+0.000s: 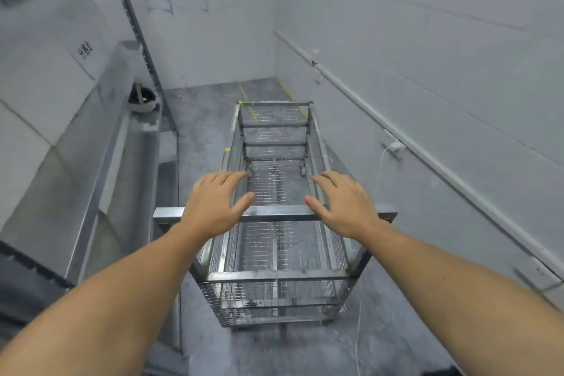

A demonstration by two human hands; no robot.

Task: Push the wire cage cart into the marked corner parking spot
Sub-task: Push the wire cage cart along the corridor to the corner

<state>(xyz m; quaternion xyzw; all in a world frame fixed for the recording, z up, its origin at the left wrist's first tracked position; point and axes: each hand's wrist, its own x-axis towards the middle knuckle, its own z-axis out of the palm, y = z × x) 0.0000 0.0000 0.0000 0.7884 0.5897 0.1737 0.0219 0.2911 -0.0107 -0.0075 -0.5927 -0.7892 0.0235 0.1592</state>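
The wire cage cart [274, 275] is a long steel frame with mesh sides and wheels, standing lengthwise in front of me along the right wall. Its near handle bar [274, 213] runs across at hand height. My left hand [213, 201] hovers over the bar's left part, fingers spread, holding nothing. My right hand [341, 204] hovers over the right part, also spread and empty. Yellow floor lines [244, 94] mark a narrow spot in the far corner, and the cart's far end [274, 104] overlaps their near part.
A long steel counter [91, 180] runs along the left, with a helmet [142, 99] on its far end. A slotted rack post [143, 49] stands beside it. A white conduit [396, 131], a socket with a cable [395, 148] line the right wall.
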